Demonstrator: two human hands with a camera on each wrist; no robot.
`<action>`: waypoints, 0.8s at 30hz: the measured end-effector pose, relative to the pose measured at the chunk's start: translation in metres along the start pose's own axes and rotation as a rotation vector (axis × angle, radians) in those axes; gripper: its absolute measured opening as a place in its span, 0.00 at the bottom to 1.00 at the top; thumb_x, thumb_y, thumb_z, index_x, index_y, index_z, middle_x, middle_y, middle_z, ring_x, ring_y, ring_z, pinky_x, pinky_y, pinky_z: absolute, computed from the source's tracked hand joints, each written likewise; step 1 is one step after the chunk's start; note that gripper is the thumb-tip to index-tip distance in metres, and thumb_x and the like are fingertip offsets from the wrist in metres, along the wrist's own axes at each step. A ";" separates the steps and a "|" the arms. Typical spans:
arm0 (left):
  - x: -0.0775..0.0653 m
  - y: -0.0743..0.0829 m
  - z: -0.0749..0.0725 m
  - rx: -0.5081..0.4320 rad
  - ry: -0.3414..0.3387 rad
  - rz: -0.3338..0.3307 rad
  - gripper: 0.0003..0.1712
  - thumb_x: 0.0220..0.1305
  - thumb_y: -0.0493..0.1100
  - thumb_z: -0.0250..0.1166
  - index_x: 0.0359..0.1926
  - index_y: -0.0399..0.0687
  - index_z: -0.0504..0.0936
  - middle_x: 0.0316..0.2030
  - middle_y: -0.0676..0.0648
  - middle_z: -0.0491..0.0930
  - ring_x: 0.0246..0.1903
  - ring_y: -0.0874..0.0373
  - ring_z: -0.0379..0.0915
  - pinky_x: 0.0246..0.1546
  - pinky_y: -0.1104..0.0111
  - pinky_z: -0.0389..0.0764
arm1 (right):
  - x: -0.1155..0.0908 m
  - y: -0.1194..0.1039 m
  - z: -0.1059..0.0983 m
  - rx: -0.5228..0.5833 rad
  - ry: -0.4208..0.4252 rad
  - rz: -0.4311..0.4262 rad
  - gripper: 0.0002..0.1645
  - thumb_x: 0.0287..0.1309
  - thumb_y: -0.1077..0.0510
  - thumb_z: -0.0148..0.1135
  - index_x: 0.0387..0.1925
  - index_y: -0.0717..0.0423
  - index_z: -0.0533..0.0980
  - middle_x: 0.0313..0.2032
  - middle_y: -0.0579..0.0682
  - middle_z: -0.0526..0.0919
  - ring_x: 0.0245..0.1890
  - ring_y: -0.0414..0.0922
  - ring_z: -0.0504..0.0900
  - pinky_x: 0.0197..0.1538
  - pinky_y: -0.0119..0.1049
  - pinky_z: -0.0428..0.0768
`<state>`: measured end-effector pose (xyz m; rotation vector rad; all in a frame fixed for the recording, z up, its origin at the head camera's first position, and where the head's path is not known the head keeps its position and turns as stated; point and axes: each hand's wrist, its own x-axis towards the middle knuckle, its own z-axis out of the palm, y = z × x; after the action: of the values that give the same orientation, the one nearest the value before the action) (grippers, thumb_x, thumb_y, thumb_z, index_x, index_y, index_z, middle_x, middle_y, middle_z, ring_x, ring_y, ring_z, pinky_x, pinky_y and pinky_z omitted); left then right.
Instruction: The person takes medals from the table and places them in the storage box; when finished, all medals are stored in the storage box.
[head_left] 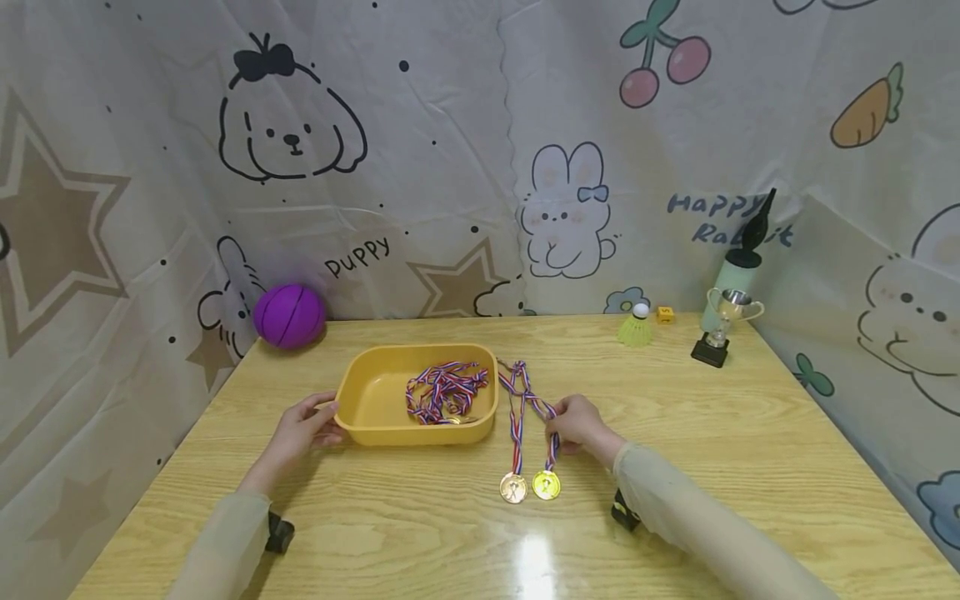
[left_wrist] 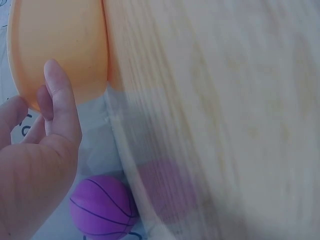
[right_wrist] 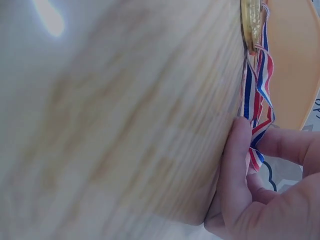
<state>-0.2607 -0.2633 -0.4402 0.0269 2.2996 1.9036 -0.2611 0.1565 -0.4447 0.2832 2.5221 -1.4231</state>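
Observation:
My left hand (head_left: 303, 425) rests against the left end of a yellow plastic basin (head_left: 420, 435), fingers touching its outer wall near the rim; the left wrist view shows this contact with the fingers only loosely bent. Inside the basin lies a tangle of red, white and blue medal ribbons (head_left: 447, 390). Right of it, a bright gold medal (head_left: 546, 485) and a paler, coppery medal (head_left: 513, 488) lie side by side on the table, ribbons stretching away behind them. With thumb and finger, my right hand (head_left: 581, 423) pinches the gold medal's ribbon (right_wrist: 256, 95).
A purple ball (head_left: 290, 317) sits at the table's back left. Towards the back right are a yellow-green shuttlecock (head_left: 636, 327), a small yellow cube (head_left: 665, 315), a trophy cup (head_left: 723, 321) and a pale green pump with a black nozzle (head_left: 750, 242). A patterned cloth hangs behind.

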 end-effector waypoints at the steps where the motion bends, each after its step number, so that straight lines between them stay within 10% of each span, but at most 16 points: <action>1: 0.000 0.000 0.000 0.002 0.001 0.000 0.30 0.75 0.42 0.49 0.68 0.27 0.55 0.29 0.54 0.77 0.28 0.67 0.79 0.34 0.75 0.85 | 0.000 0.000 0.000 0.006 0.002 0.003 0.07 0.46 0.70 0.62 0.31 0.65 0.75 0.24 0.48 0.71 0.14 0.39 0.70 0.19 0.32 0.83; 24: -0.001 0.001 0.001 0.016 0.005 -0.013 0.29 0.75 0.43 0.49 0.69 0.29 0.56 0.32 0.51 0.78 0.29 0.67 0.79 0.35 0.74 0.86 | -0.008 0.003 -0.009 0.186 -0.044 -0.046 0.05 0.53 0.71 0.59 0.34 0.70 0.73 0.21 0.48 0.73 0.15 0.38 0.73 0.20 0.31 0.82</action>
<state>-0.2599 -0.2628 -0.4396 0.0089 2.3123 1.8808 -0.2533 0.1653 -0.4408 0.2245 2.3793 -1.6663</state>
